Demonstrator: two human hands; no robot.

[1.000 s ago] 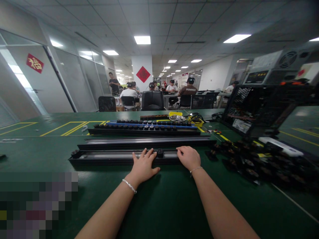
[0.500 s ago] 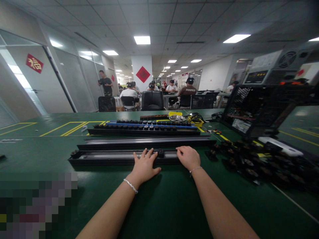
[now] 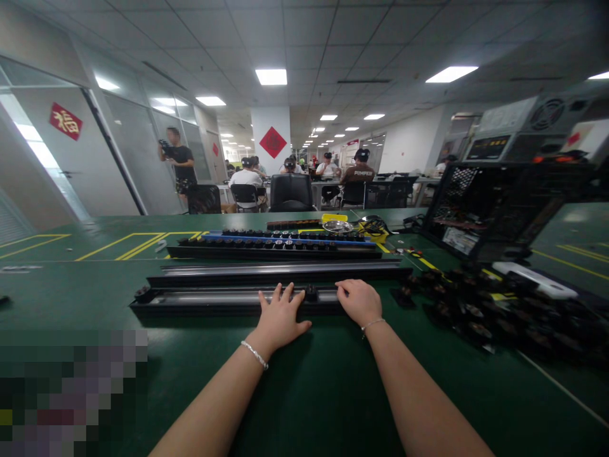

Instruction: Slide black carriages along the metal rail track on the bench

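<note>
A long black rail (image 3: pixel 204 298) with a shiny grey inner channel lies crosswise before me. My left hand (image 3: pixel 280 317) rests over its middle, fingers spread, thumb pointing right. Just right of those fingertips, a small black block (image 3: pixel 311 293) sits in the channel; the index fingertip is close to it, and I cannot tell if they touch. At the rail's right end, my right hand (image 3: pixel 360 301) is closed with curled fingers around the end, which it hides. Another small black part (image 3: pixel 143 293) sits at the rail's left end.
Behind lies a second black rail (image 3: pixel 285 271), then a rail carrying rows of black parts (image 3: pixel 276 244). A heap of black parts (image 3: pixel 480 314) is at right, near an open computer case (image 3: pixel 469 209). A metal dish (image 3: pixel 337 226) stands farther back. People sit beyond the table.
My left hand and the small black block have shifted slightly right along the rail. My right hand stays almost in place. A person holding a camera in the background has moved left.
</note>
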